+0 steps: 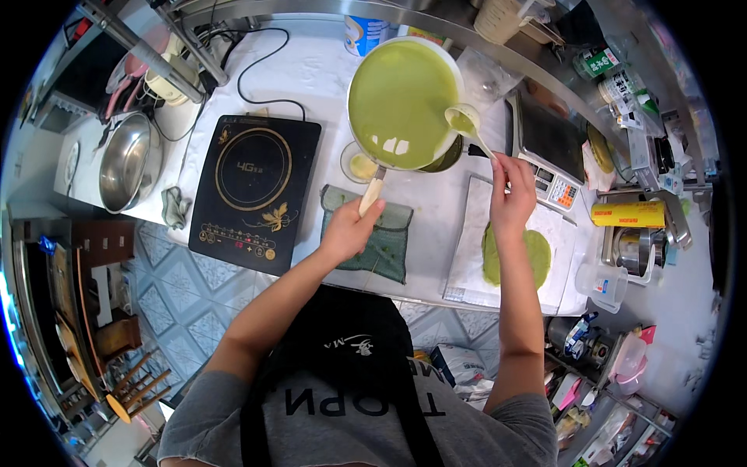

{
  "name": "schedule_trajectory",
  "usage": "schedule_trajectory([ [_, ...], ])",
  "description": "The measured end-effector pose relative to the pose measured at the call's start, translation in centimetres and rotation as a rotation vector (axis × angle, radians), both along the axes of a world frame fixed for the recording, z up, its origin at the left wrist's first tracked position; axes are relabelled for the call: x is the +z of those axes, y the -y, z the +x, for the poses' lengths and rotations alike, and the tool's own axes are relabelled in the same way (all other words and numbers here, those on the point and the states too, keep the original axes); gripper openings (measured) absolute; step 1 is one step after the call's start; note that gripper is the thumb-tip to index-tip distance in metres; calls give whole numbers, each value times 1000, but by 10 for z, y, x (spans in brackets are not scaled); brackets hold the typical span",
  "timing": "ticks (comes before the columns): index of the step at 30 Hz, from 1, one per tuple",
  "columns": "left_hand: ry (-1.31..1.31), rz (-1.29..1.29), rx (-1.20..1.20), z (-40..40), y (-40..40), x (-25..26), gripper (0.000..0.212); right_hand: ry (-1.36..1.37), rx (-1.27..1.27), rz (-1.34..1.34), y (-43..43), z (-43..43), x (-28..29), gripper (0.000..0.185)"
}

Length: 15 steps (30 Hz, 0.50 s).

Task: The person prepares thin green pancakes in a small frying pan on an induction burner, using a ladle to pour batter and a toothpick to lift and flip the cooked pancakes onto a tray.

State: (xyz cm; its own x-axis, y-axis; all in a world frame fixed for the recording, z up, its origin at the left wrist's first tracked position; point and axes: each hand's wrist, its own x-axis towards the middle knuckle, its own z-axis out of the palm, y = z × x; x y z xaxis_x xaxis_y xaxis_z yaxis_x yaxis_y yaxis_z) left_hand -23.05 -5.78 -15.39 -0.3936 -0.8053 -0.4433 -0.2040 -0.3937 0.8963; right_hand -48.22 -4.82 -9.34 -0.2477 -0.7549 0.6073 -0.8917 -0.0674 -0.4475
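My left hand (354, 229) grips the pale handle of a white-rimmed frying pan (348, 96), held off the cooker over the table. A glossy layer of green batter (405, 99) covers its bottom. In my right hand (513, 195) is the handle of a small ladle (477, 114); some green batter sits in its bowl, at the pan's right edge. Partly hidden under the pan is a saucepan (449, 159) with a black handle. Below my right forearm, a green pancake (534, 254) lies on a paper-covered board (470, 257).
An induction cooker (254, 192) with a lit display stands left. Near the pan are a small glass bowl (350, 163) and a folded green cloth (373, 257). A digital scale (548, 146) stands right, a steel bowl (131, 163) far left. A metal shelf (303, 13) runs along the back.
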Motion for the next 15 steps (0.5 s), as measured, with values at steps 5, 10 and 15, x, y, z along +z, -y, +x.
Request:
schedule_trajectory([
  [5,-139,290,-10,-3,6,19,40,4,-18,-34,0,-2,-4,8],
  [10,-292,466,-50,-4,11,10,39,6,-30,-84,-2,-12,8,8],
  [15,-421,522,-98,-10,13,6,41,12,-44,-112,-4,-20,14,9],
])
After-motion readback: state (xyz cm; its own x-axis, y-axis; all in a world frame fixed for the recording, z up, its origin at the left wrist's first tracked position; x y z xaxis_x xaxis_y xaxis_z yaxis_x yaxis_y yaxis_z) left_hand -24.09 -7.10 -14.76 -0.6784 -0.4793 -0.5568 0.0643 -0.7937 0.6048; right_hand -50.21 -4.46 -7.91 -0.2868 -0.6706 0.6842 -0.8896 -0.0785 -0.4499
